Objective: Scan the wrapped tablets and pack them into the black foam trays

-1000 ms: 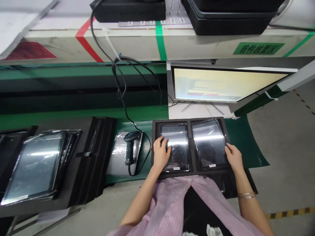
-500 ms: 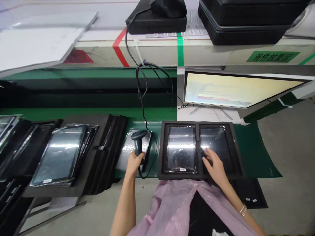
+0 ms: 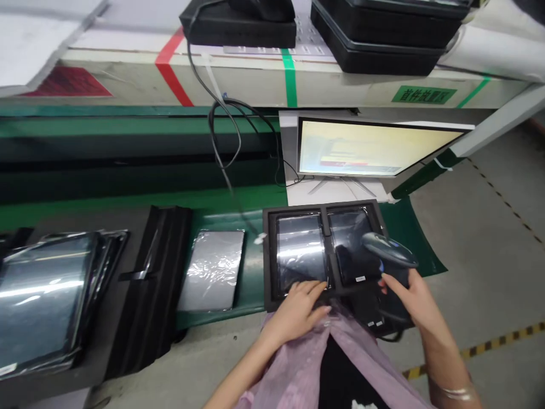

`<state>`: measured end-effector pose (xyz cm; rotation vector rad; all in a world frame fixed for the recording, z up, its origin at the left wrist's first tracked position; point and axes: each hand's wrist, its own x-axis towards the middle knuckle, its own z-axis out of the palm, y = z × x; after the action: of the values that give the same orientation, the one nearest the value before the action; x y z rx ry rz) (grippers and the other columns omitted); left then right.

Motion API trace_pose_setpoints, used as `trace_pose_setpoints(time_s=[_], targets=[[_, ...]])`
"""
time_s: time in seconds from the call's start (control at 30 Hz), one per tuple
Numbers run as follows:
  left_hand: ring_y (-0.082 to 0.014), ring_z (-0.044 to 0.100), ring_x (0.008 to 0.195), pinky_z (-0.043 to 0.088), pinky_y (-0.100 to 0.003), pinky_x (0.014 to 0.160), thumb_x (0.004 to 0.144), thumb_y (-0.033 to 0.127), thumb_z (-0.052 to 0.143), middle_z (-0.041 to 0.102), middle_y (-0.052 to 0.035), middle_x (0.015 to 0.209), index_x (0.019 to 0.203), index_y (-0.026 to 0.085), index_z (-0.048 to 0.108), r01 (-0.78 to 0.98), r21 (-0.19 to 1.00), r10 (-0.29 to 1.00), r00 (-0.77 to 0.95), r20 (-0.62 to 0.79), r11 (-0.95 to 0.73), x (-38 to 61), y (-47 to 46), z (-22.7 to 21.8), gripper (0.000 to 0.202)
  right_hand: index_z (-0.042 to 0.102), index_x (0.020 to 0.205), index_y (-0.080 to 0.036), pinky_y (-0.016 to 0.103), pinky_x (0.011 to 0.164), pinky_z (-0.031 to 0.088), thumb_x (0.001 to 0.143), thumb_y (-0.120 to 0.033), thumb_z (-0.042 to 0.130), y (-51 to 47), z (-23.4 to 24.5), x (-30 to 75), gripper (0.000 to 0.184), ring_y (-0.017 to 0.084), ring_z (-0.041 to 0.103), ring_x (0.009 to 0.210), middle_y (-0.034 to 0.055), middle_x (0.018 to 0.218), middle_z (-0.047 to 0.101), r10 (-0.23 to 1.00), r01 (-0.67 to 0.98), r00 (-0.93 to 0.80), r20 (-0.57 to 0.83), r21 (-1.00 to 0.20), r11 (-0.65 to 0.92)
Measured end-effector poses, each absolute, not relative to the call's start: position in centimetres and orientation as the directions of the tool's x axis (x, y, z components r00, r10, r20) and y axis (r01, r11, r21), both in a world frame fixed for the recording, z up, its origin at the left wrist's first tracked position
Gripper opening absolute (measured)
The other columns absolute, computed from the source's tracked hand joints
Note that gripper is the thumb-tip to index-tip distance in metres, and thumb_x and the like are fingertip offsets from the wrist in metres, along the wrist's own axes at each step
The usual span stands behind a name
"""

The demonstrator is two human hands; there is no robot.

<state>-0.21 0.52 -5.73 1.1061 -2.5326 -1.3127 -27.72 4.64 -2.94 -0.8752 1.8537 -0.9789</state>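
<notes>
A black foam tray [image 3: 269, 258] lies before me with two bagged tablets, the left tablet [image 3: 300, 255] and the right tablet [image 3: 351, 250], side by side. My right hand [image 3: 411, 301] grips a black barcode scanner [image 3: 389, 253] by its handle, with the head over the right tablet's lower corner. My left hand [image 3: 298, 309] rests flat on the tray's near edge below the left tablet, fingers stretched out.
A silver bagged item [image 3: 213, 267] lies on the green mat left of the tray. Stacked black trays [image 3: 153, 289] and more bagged tablets [image 3: 38, 295] sit further left. A lit monitor [image 3: 370, 147] stands behind. Scanner cable [image 3: 221, 136] hangs from the shelf above.
The scanner has left the silver bag and gone from my left hand to my right, now over the right tablet. My left hand moved onto the tray's near edge.
</notes>
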Motion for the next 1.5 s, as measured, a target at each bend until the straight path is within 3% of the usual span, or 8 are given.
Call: trace_pose_setpoints(time_s=[0.13,0.33,0.43,0.7,0.83,1.0,1.1,1.5], targets=[[-0.0327,0.053,0.112,0.029,-0.063,0.103,0.087,0.03,0.056,0.062,-0.0154,0.114,0.129,0.015,0.052,-0.725,0.498,-0.66,-0.668,-0.344,0.475,0.8,1.0,-8.6,0.044,0.057,0.107,-0.016,0.037,0.071,0.048,0.066,-0.047,0.067,8.8,-3.4,-31.7,0.053,0.027,0.063,0.075,0.0055,0.08,0.068,-0.846,-0.541,-0.433,-0.312,-0.661,0.52],[-0.0279,0.047,0.12,0.039,-0.047,0.104,0.086,0.022,0.048,0.05,-0.0181,0.13,0.137,0.011,0.039,-0.467,0.841,-0.772,-0.628,-0.099,0.272,-0.1,0.9,-8.5,0.053,0.057,0.114,-0.016,0.038,0.082,0.049,0.068,-0.045,0.062,10.4,-3.9,-29.4,0.054,0.028,0.065,0.084,0.0069,0.091,0.069,-0.849,-0.534,-0.344,-0.402,-0.66,0.529],[-0.0222,0.051,0.116,0.042,-0.041,0.099,0.075,0.01,0.049,0.05,-0.0124,0.132,0.138,0.02,0.037,-0.117,0.992,-0.656,-0.752,-0.064,0.038,-0.3,0.6,-7.8,0.066,0.052,0.12,-0.011,0.039,0.084,0.049,0.069,-0.046,0.055,10.3,-4.0,-28.7,0.062,0.029,0.064,0.09,0.0113,0.096,0.068,-0.859,-0.596,-0.363,-0.359,-0.619,0.511],[-0.0175,0.058,0.104,0.043,-0.033,0.091,0.073,0.016,0.066,0.058,-0.0109,0.125,0.124,0.021,0.053,0.266,0.845,-0.542,-0.839,-0.033,-0.464,-0.6,1.1,-8.1,0.052,0.042,0.127,-0.007,0.038,0.073,0.049,0.073,-0.052,0.043,10.1,-3.9,-28.7,0.07,0.027,0.062,0.073,0.0071,0.074,0.062,-0.823,-0.663,-0.326,-0.466,-0.508,0.55],[-0.0207,0.065,0.094,0.047,-0.032,0.085,0.078,0.017,0.064,0.07,-0.0126,0.098,0.091,0.013,0.071,0.291,0.862,-0.479,-0.876,0.064,-0.416,-0.1,0.8,-7.3,0.015,0.043,0.122,-0.011,0.035,0.072,0.049,0.076,-0.048,0.049,10.1,-3.5,-27.7,0.059,0.022,0.06,0.07,0.0054,0.08,0.061,-0.817,-0.586,-0.264,-0.512,-0.588,0.558],[-0.0205,0.066,0.08,0.048,-0.032,0.076,0.083,0.019,0.06,0.072,-0.0176,0.085,0.075,0.011,0.073,0.439,0.823,-0.394,-0.872,0.292,-0.361,1.3,0.4,-6.1,0.018,0.014,0.144,-0.018,0.031,0.062,0.051,0.077,-0.041,0.056,9.5,-3.2,-24.7,0.083,0.017,0.058,0.065,-0.0007,0.08,0.059,-0.788,-0.295,-0.151,-0.597,-0.733,0.612],[-0.0209,0.065,0.078,0.047,-0.032,0.073,0.085,0.022,0.059,0.071,-0.0213,0.084,0.074,0.01,0.073,0.454,0.829,-0.37,-0.868,0.33,-0.326,2.2,0.4,-5.9,0.022,0.0,0.148,-0.02,0.031,0.06,0.049,0.078,-0.04,0.054,9.0,-3.4,-23.8,0.091,0.017,0.058,0.058,-0.0042,0.069,0.058,-0.806,-0.384,-0.171,-0.567,-0.715,0.585],[-0.0205,0.066,0.08,0.049,-0.03,0.076,0.082,0.016,0.059,0.072,-0.0188,0.086,0.079,0.01,0.074,0.437,0.852,-0.345,-0.877,0.333,-0.289,2.9,0.8,-6.0,0.016,-0.003,0.149,-0.015,0.03,0.059,0.046,0.082,-0.041,0.048,10.5,-3.2,-28.4,0.088,0.02,0.06,0.058,-0.0039,0.061,0.056,-0.822,-0.579,-0.33,-0.464,-0.588,0.565]])
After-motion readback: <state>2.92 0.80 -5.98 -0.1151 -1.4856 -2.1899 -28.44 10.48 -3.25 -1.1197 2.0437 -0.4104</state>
